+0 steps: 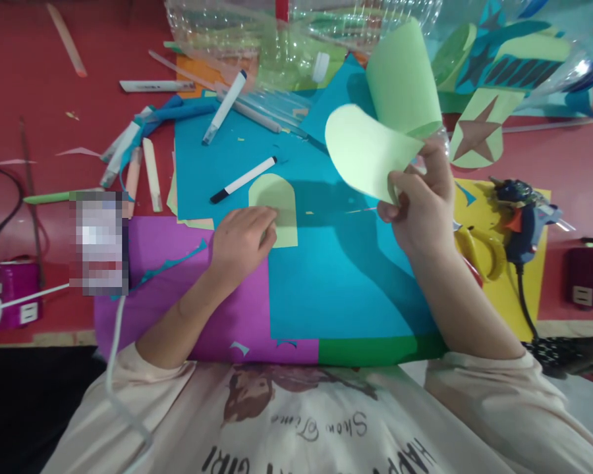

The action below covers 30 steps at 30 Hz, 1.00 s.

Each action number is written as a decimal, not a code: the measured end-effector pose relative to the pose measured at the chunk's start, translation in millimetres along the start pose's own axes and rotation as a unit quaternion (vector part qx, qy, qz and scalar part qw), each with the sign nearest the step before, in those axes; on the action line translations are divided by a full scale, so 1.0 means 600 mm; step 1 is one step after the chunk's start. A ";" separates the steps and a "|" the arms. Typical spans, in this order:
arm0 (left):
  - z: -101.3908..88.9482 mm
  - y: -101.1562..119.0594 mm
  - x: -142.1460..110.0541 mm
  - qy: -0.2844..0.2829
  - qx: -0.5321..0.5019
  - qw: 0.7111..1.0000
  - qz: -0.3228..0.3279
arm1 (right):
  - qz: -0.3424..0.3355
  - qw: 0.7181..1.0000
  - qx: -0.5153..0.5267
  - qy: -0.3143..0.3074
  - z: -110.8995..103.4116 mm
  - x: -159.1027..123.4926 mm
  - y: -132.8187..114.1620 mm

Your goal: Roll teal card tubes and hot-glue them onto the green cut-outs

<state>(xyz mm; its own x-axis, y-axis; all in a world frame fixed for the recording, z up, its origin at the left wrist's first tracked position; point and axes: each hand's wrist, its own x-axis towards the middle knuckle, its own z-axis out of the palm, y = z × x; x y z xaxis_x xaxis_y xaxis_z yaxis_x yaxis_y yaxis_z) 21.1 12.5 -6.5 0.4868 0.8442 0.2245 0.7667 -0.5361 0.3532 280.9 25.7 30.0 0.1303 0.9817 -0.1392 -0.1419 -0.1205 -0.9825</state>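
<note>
My right hand (422,201) is raised over the table, its fingers pinched on a sheet of light green paper (380,125) that curls up and back. My left hand (242,240) rests on the blue paper sheet (326,263), fingers curled, touching a small arch-shaped piece of light green paper (277,204) that lies flat there. A black-and-white marker (243,179) lies just beyond that piece.
A purple sheet (178,289), green and yellow sheets lie under and beside the blue one. Yellow-handled scissors (479,250) and a glue gun (521,217) sit at the right. Several markers and glue sticks (143,158) lie at the back left. Clear plastic bottles (277,39) stand behind.
</note>
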 end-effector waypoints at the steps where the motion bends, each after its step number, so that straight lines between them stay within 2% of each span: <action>1: 0.000 -0.001 0.000 0.004 0.004 1.000 -0.017 | 0.000 1.000 -0.004 0.000 0.001 0.002 0.007; 5: 0.001 -0.005 0.000 0.011 0.000 0.999 -0.047 | -0.014 0.996 -0.063 -0.057 0.006 0.004 0.052; 8: 0.001 -0.004 0.001 -0.003 -0.016 1.000 0.005 | -0.082 0.982 -0.149 -0.084 0.005 0.002 0.080; 12: 0.006 0.002 0.001 -0.068 -0.004 0.992 0.108 | -0.207 0.934 -0.280 -0.080 0.006 -0.007 0.072; 15: 0.013 0.006 0.001 -0.114 0.026 0.986 0.121 | -0.255 0.888 -0.374 -0.078 0.012 -0.017 0.048; 19: 0.014 0.008 0.004 -0.159 0.051 0.984 0.068 | -0.243 0.838 -0.472 -0.127 0.016 -0.020 0.044; 22: 0.007 0.005 0.007 -0.163 0.038 0.985 0.035 | -0.225 0.813 -0.521 -0.134 0.014 -0.016 0.055; 27: -0.003 -0.002 0.010 -0.131 0.028 0.991 -0.015 | -0.211 0.806 -0.537 -0.135 0.012 -0.013 0.058; 30: -0.004 -0.006 0.009 -0.095 0.016 0.995 -0.039 | -0.196 0.817 -0.523 -0.146 0.012 -0.013 0.048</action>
<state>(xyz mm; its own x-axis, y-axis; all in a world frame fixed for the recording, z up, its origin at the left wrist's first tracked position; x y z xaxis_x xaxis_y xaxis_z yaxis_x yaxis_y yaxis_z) 20.0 19.0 -4.1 0.4929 0.8699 0.0203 0.8168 -0.4706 0.3337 268.7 15.8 3.9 -0.2962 0.9502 0.0969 0.7900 0.3007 -0.5342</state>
